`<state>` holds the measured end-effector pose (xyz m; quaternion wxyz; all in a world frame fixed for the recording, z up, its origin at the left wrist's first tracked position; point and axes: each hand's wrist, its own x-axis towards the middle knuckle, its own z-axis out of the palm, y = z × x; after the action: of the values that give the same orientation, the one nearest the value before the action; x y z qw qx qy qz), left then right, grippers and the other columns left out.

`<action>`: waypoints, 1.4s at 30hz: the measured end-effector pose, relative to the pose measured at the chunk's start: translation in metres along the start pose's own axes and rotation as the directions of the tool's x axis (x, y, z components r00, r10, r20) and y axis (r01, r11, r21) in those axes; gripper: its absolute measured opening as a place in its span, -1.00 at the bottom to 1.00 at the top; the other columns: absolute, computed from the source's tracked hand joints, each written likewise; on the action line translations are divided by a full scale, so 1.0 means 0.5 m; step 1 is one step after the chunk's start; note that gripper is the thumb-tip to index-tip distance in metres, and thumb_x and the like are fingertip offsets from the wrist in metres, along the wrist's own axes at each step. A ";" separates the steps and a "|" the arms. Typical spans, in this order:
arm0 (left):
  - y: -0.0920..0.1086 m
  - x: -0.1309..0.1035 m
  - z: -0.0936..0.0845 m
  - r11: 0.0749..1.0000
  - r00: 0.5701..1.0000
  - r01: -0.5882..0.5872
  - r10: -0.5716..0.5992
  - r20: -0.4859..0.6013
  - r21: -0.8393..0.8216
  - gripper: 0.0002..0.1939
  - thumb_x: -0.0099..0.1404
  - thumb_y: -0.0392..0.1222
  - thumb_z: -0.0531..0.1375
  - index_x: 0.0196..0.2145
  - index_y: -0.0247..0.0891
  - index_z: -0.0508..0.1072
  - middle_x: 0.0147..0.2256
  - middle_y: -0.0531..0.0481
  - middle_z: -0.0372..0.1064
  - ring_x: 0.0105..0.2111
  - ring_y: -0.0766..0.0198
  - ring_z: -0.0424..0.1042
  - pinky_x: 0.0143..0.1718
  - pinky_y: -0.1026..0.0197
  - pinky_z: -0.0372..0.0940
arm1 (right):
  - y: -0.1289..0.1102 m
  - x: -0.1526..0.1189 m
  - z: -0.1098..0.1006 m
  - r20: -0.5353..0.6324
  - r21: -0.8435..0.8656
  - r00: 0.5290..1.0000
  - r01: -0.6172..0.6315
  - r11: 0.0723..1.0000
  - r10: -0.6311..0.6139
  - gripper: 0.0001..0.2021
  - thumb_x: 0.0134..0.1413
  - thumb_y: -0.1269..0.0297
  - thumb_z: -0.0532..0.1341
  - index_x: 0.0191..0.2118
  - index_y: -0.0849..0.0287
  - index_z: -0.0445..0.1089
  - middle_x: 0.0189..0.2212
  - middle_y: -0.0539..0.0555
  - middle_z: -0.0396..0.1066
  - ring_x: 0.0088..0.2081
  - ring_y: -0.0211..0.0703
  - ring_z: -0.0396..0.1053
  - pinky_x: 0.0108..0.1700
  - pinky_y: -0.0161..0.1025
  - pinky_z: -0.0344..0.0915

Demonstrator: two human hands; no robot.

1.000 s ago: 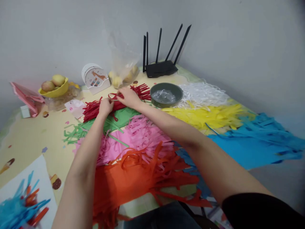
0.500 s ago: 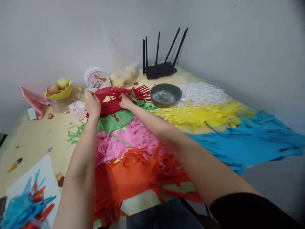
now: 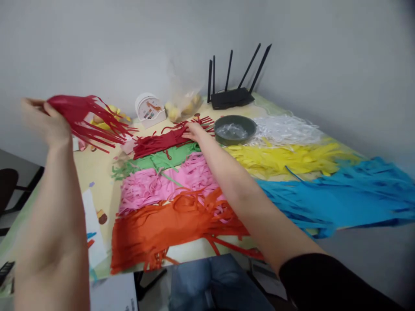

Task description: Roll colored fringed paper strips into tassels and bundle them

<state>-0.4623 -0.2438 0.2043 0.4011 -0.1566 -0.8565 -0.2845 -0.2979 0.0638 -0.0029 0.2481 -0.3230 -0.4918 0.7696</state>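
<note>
Raised at the left, my left hand [image 3: 50, 119] grips a dark red fringed piece [image 3: 73, 108], whose strips hang out to the right. My right hand [image 3: 193, 131] has its fingers spread at the right part of the dark red fringed stack [image 3: 158, 142] on the table. Below that stack lie green fringed material [image 3: 168, 156], pink fringed material [image 3: 175, 175] and orange fringed material [image 3: 168, 224]. To the right are yellow strips [image 3: 285, 160], blue fringed material [image 3: 350, 196] and white strips [image 3: 285, 129].
A dark green bowl [image 3: 235, 129] holding clear plastic stands near a black router [image 3: 231, 98] with upright antennas. A white container [image 3: 149, 110] and a clear bag [image 3: 184, 101] with yellow items are at the back. White paper [image 3: 94, 229] lies at the left.
My left hand has moved left and up, lifting a dark red fringed piece off the stack. My right hand has opened near the stack's right part. The view has shifted slightly.
</note>
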 end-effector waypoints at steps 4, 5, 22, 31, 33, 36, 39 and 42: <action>0.026 -0.055 -0.167 0.913 0.926 -0.357 0.319 0.201 0.196 -0.69 0.38 -0.34 0.06 0.02 -0.38 0.46 -0.14 -0.16 0.58 -0.11 0.06 0.57 0.04 0.00 0.39 | -0.052 -0.099 0.010 0.023 -0.303 0.994 0.112 0.946 -0.110 -0.76 0.26 0.35 0.26 -0.01 0.34 0.47 0.11 0.35 0.41 0.22 0.16 0.31 0.26 0.09 0.25; 0.038 -0.086 -0.201 0.881 0.893 -0.414 0.344 0.289 0.230 -0.70 0.39 -0.29 0.07 0.00 -0.34 0.49 -0.19 -0.14 0.59 -0.13 0.02 0.57 0.01 -0.02 0.41 | -0.067 -0.138 0.019 0.056 -0.360 0.984 0.177 0.916 -0.168 -0.78 0.24 0.37 0.25 -0.05 0.36 0.50 0.12 0.37 0.42 0.26 0.19 0.27 0.31 0.06 0.17; 0.019 -0.443 -0.438 0.854 0.530 0.052 0.416 0.739 -0.518 -0.62 0.17 0.15 0.29 -0.25 -0.22 0.57 -0.32 -0.05 0.56 -0.33 0.15 0.52 -0.27 0.21 0.42 | -0.132 -0.659 0.026 0.928 -0.291 0.321 0.942 0.169 -0.191 -0.89 0.17 0.37 0.24 -0.37 0.26 0.41 -0.50 -0.06 0.33 -0.44 -0.32 0.19 -0.30 -0.34 0.06; 0.006 -0.499 -0.433 0.630 0.604 0.541 0.170 0.779 -0.557 -0.59 0.10 0.00 0.32 -0.11 -0.22 0.59 -0.28 -0.09 0.57 -0.41 0.20 0.52 -0.40 0.20 0.50 | -0.117 -0.689 -0.041 0.808 -0.316 0.470 0.855 0.412 -0.355 -0.83 0.14 0.24 0.21 -0.22 0.23 0.44 -0.32 0.04 0.48 -0.30 -0.20 0.36 -0.21 -0.30 0.22; 0.001 -0.504 -0.436 0.592 0.635 0.556 0.149 0.758 -0.583 -0.59 0.07 -0.04 0.32 -0.11 -0.21 0.60 -0.23 -0.10 0.57 -0.39 0.21 0.53 -0.39 0.21 0.51 | -0.111 -0.697 -0.049 0.791 -0.269 0.471 0.841 0.469 -0.390 -0.81 0.11 0.29 0.19 -0.17 0.21 0.45 -0.23 0.07 0.52 -0.23 -0.17 0.41 -0.15 -0.27 0.27; -0.003 -0.511 -0.447 0.563 0.625 0.581 0.153 0.765 -0.587 -0.69 -0.01 -0.16 0.29 -0.25 -0.19 0.65 -0.30 -0.08 0.56 -0.46 0.24 0.49 -0.45 0.22 0.49 | -0.101 -0.705 -0.056 0.798 -0.207 0.448 0.832 0.515 -0.403 -0.78 -0.01 0.44 0.14 -0.24 0.21 0.49 -0.26 0.05 0.55 -0.22 -0.18 0.45 -0.13 -0.27 0.31; -0.011 -0.514 -0.460 0.588 0.625 0.535 0.208 0.753 -0.607 -0.75 -0.07 -0.28 0.22 -0.42 -0.11 0.66 -0.31 -0.05 0.56 -0.38 0.17 0.52 -0.42 0.18 0.49 | -0.094 -0.706 -0.060 0.803 -0.164 0.429 0.827 0.538 -0.413 -0.69 -0.16 0.53 0.07 -0.32 0.20 0.51 -0.32 0.02 0.56 -0.25 -0.20 0.48 -0.12 -0.27 0.33; -0.023 -0.510 -0.473 0.654 0.652 0.418 0.269 0.709 -0.631 -0.66 -0.11 -0.33 0.15 -0.43 -0.07 0.67 -0.24 -0.04 0.57 -0.17 0.04 0.55 -0.22 0.07 0.53 | -0.094 -0.702 -0.064 0.831 -0.161 0.393 0.848 0.506 -0.394 -0.60 -0.22 0.56 0.02 -0.33 0.19 0.54 -0.28 0.03 0.57 -0.19 -0.20 0.49 -0.05 -0.25 0.35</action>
<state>-0.1660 -0.4077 0.1242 -0.1086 -0.3711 -0.7490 -0.5380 -0.0367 -0.1444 0.1194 0.2163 0.1631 -0.8357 0.4777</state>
